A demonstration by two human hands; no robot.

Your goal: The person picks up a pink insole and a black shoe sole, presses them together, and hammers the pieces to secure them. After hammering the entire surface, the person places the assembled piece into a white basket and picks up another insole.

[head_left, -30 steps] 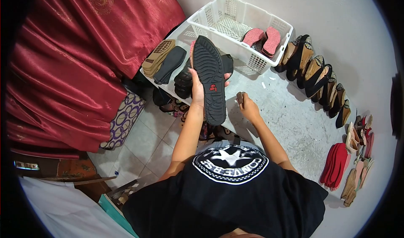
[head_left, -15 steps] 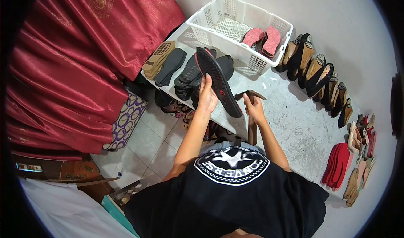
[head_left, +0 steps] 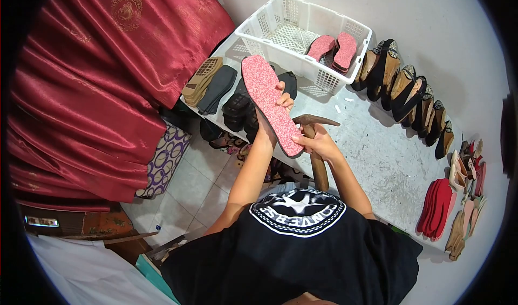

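A shoe sole (head_left: 268,103) with a pink patterned top and black edge is tilted above the table's front edge. My left hand (head_left: 285,98) is closed around it from below, fingertips curling over its right side. My right hand (head_left: 324,144) grips a hammer (head_left: 320,171), its head by my fingers and its wooden handle pointing down towards me. The right thumb also touches the lower end of the sole. The sole's underside is hidden.
A white plastic basket (head_left: 305,57) with more pink soles (head_left: 343,51) stands at the back of the table (head_left: 367,148). Black-and-tan shoes (head_left: 406,94) line the wall. Red soles (head_left: 436,208) lie at right, black soles (head_left: 220,91) at left. A red curtain (head_left: 108,89) hangs at left.
The sole has turned over: its black ribbed underside faced me before, and its pink top faces me now. My right thumb has come onto its lower end, hammer still in hand.
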